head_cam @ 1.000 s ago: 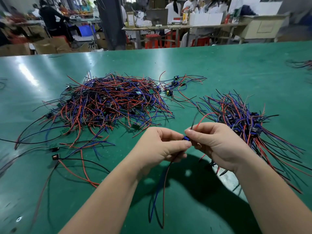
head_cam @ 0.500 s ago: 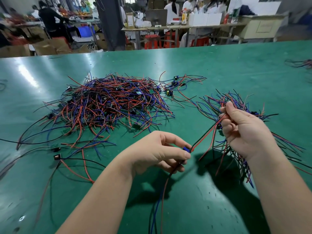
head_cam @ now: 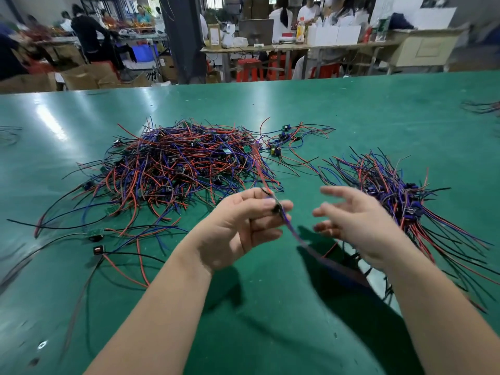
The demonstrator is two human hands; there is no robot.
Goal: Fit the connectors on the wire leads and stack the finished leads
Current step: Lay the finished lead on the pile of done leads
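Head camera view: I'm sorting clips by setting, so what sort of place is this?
Probably an electronics assembly workshop: heaps of red, blue and black wire leads on a long green workbench, with other workers at tables behind.

Your left hand [head_cam: 238, 228] and right hand [head_cam: 359, 226] are bare. Your left forearm [head_cam: 162, 307] and right forearm [head_cam: 433, 307] are bare too, uncovered all the way to the bottom edge. Left thumbnail [head_cam: 269, 203] is short and plain. Right fingers [head_cam: 335, 192] are blurred, so nail detail can't be told.

factory floor: wire heaps [head_cam: 184, 169], workers at benches [head_cam: 284, 47]
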